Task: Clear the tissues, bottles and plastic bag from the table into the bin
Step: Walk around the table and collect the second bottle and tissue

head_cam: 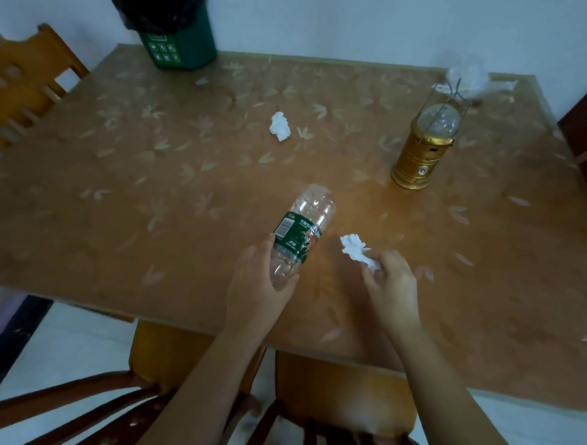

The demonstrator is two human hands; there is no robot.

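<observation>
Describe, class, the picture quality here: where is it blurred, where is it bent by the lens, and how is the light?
Head view: dim, bluish light with soft shadows; the table edges bow from wide-angle distortion; the plastic bag at the far right corner is smeared and hazy; the bottle in the left hand and the tissue pinched by the right hand read fairly sharp.

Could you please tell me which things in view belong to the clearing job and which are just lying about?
Part of the job:
plastic bottle in the left hand
tissue pinched by the right hand
second tissue
plastic bag
bin

Just lying about:
gold lantern
chairs
</observation>
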